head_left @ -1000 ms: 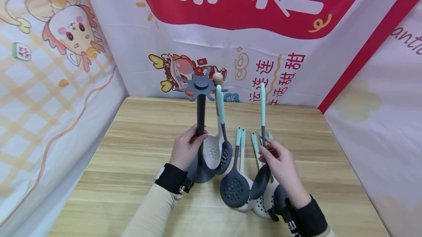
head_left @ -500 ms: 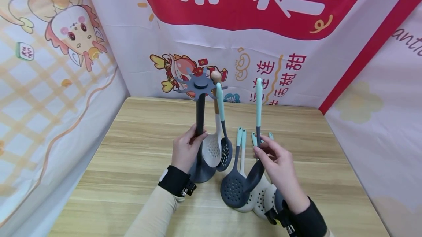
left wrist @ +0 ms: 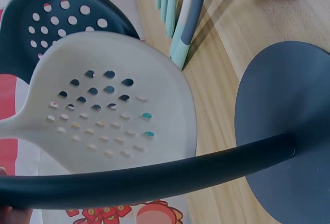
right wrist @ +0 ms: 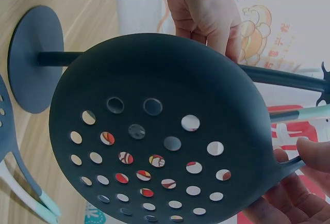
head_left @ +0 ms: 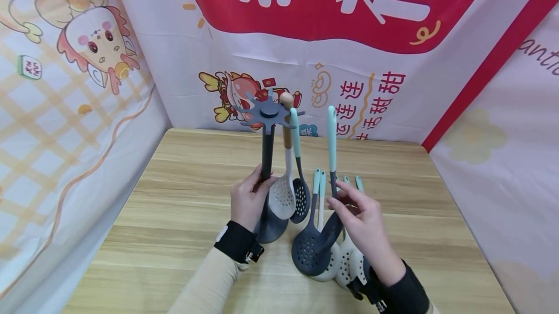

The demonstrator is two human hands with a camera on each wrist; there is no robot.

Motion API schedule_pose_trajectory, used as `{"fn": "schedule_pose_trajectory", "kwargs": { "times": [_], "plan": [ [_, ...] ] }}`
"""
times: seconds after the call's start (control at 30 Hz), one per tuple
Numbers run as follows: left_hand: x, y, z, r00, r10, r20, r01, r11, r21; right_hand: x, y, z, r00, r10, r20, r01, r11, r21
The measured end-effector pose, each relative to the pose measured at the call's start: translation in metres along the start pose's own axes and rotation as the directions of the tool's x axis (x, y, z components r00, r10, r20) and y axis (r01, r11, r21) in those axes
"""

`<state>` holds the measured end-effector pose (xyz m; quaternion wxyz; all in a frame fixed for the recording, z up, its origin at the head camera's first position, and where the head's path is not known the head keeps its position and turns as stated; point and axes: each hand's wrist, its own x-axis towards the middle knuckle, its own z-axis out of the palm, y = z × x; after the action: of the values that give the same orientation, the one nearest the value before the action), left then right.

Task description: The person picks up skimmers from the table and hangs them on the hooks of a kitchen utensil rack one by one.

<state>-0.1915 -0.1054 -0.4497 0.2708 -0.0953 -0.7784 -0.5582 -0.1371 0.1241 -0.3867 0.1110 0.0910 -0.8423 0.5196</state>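
Holding a dark utensil stand (head_left: 268, 151) by its post — that's the left hand (head_left: 249, 197), fingers and thumb closed round the pole, somewhere between the base and the star-shaped top. Right hand (head_left: 362, 212) is over to the right of the stand, thumb and fingers pinching the neck of a dark skimmer (right wrist: 154, 144). Skimmer's up off the table (head_left: 144, 236), mint handle (head_left: 332, 139) pretty much upright, holey round bowl hanging down towards the stand's base side.

Two pieces are at the right side of the stand's top, bowls down: a white perforated spoon (head_left: 283, 200) with a wooden grip, close to the post, and a dark slotted spoon (head_left: 300, 197) with a mint handle, just beyond it. Can't really make out how either one is hooked on up there.

Further right of the stand there's a bunch of utensils lying on the wood: a dark perforated turner (head_left: 311, 251) partly over a white perforated utensil (head_left: 332, 270), then more white holey ones (head_left: 347, 256), half hidden behind the right hand and its black wrist strap (head_left: 408, 289). Skimmer overlaps the turner in the head view — can't tell if they touch. Behind the stand hangs a white cloth (head_left: 174, 52) with a big red patch (head_left: 327, 27).
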Motion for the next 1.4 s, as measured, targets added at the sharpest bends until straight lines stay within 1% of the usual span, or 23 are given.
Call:
{"fn": "schedule_pose_trajectory", "kwargs": {
  "times": [0.23, 0.33, 0.47, 0.77, 1.2, 1.4],
  "plan": [
    [-0.002, 0.002, 0.003, 0.999, 0.01, -0.034, -0.01, 1.0, 0.0, 0.0, -0.001, 0.004, 0.996, -0.093, 0.004, 0.093, 0.995, 0.034],
    [-0.002, 0.002, 0.004, 0.999, 0.02, -0.043, -0.02, 1.0, 0.004, 0.0, -0.002, 0.004, 0.992, -0.123, 0.009, 0.123, 0.992, 0.023],
    [-0.003, 0.002, 0.005, 0.998, 0.029, -0.052, -0.029, 1.0, 0.011, -0.001, -0.004, 0.004, 0.99, -0.14, 0.01, 0.14, 0.99, -0.001],
    [-0.003, 0.002, 0.006, 0.999, 0.016, -0.048, -0.015, 1.0, 0.019, 0.0, -0.006, 0.005, 0.987, -0.158, 0.027, 0.158, 0.987, -0.03],
    [-0.003, 0.004, 0.007, 0.999, -0.002, -0.036, 0.003, 0.999, 0.038, 0.0, -0.009, 0.006, 0.991, -0.132, 0.036, 0.134, 0.99, -0.045],
    [-0.003, 0.004, 0.007, 1.0, 0.007, -0.028, -0.005, 0.999, 0.053, 0.0, -0.01, 0.006, 0.993, -0.11, 0.039, 0.111, 0.993, -0.04]
  ]
}}
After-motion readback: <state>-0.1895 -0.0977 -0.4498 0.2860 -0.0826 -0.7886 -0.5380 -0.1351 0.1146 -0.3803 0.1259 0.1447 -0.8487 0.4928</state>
